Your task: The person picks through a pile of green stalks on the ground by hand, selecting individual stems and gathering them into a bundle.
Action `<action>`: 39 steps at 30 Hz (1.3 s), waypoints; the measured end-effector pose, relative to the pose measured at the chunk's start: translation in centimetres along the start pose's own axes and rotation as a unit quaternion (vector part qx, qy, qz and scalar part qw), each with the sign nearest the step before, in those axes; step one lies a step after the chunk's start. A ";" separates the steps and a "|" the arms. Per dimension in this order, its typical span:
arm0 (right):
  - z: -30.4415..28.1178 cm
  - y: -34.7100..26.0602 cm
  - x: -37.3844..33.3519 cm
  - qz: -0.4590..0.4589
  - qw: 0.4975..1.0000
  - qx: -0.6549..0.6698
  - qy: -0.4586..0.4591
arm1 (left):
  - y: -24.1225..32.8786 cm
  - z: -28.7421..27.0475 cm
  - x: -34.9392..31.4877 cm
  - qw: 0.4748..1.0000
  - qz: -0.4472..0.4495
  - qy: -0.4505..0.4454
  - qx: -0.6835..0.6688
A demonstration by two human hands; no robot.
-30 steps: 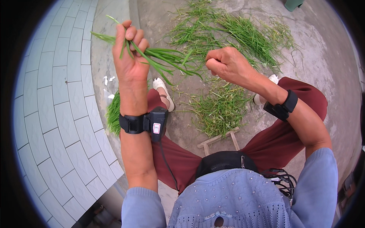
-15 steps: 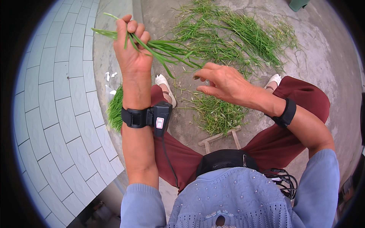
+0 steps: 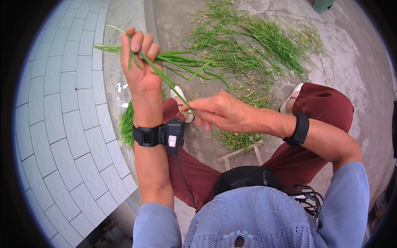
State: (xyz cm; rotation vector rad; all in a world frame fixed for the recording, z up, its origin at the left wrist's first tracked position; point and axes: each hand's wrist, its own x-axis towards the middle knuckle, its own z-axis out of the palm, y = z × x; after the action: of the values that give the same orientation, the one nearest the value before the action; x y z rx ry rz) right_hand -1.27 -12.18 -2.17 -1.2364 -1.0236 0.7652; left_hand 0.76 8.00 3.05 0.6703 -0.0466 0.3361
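My left hand (image 3: pixel 142 62), raised at the upper left, is closed around a small bunch of long green chives (image 3: pixel 182 62). Their ends stick out on both sides of the fist. Lower and to the right, my right hand (image 3: pixel 219 110) pinches the tips of a few blades from that bunch between thumb and fingers, so these blades stretch between both hands. On the ground beyond lies a big loose heap of chives (image 3: pixel 277 39). A smaller pile of trimmings (image 3: pixel 237 138) sits between my feet, partly behind my right forearm.
A neat bundle of chives (image 3: pixel 127 124) lies left of my left forearm, beside white scraps (image 3: pixel 120 87). Pale tiles (image 3: pixel 62 124) cover the left side. A small wooden frame (image 3: pixel 242 153) is between my knees; a green stool leg (image 3: pixel 322 5) shows at the top right.
My right hand has moved left and down, and its fingers have closed on the blade tips. The left hand has shifted slightly down and left, still holding the bunch.
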 end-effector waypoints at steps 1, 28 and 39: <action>0.0 0.1 -0.1 0.009 0.999 -0.026 -0.021 | 0.2 0.0 -0.1 1.000 -0.004 -0.013 -0.011; -2.0 2.5 -4.6 0.116 0.903 -0.360 -0.204 | 1.2 1.0 -0.5 0.927 -0.156 -0.122 -0.318; -2.2 2.2 -4.7 0.123 0.905 -0.351 -0.206 | 1.3 0.1 -0.2 0.967 -0.097 -0.132 -0.197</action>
State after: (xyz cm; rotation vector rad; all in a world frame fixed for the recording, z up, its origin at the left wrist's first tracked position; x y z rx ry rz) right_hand -0.91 -16.86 -5.36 -1.8966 -1.5957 0.9107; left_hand 0.22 8.80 3.88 0.3163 -0.2938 0.0415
